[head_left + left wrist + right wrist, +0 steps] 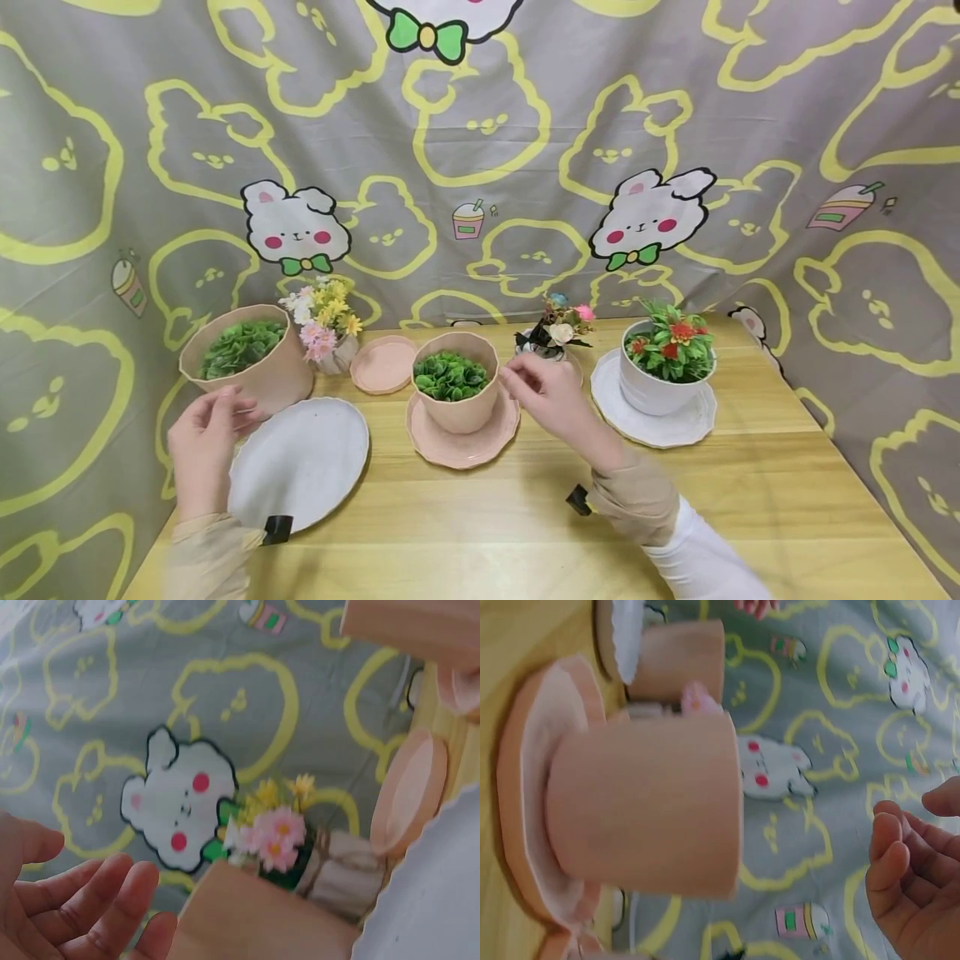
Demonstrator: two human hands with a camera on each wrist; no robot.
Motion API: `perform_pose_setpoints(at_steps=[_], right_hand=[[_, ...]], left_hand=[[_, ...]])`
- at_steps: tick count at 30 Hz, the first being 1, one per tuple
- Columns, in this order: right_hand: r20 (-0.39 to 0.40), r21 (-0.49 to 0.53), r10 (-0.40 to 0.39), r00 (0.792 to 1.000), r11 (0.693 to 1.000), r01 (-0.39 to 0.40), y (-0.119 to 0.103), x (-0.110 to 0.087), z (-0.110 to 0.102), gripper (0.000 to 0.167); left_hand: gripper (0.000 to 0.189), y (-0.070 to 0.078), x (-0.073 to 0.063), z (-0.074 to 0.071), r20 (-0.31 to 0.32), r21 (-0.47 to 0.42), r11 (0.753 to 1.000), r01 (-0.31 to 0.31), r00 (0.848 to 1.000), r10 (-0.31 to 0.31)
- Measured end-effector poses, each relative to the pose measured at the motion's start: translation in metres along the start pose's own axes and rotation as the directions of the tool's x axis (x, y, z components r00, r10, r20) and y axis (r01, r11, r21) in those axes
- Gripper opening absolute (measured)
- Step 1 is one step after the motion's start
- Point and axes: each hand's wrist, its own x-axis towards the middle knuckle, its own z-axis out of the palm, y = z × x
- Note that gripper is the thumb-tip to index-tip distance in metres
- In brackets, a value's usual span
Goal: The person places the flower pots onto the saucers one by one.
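Observation:
My left hand hovers in front of a large peach pot with green leaves, its loosely bent fingers holding nothing. Below it lies a big white plate with a wavy edge. A smaller peach pot filled with green leaves stands upright on a pink saucer in the middle. Right of its rim is my right hand. In the right wrist view a gap separates the loosely curled fingers from that pot, and the hand is empty.
Behind the hands stand a vase of yellow and pink flowers, a small pink saucer and a small pot of mixed flowers. At right, a white pot with red flowers sits on a white saucer. A patterned curtain closes off the back.

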Motion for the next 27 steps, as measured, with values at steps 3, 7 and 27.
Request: perform_pose_setpoints(at_steps=[3, 7, 27], right_hand=[[0.055, -0.007, -0.018, 0.998, 1.000, 0.019, -0.006, 0.000, 0.013, 0.009], [0.140, -0.018, -0.043, 0.989, 0.999, 0.046, -0.011, -0.002, 0.031, 0.009], [0.466, -0.025, -0.098, 0.879, 0.992, 0.123, -0.019, -0.011, 0.116, 0.014]], left_hand=[[0.012, -0.003, 0.007, -0.010, -0.036, -0.045, 0.999, 0.019, 0.999, -0.021], [0.013, -0.006, 0.016, -0.022, -0.086, -0.085, 0.996, 0.036, 0.995, -0.043], [0.016, -0.004, 0.050, -0.051, -0.115, -0.061, 0.991, 0.116, 0.986, -0.123]])
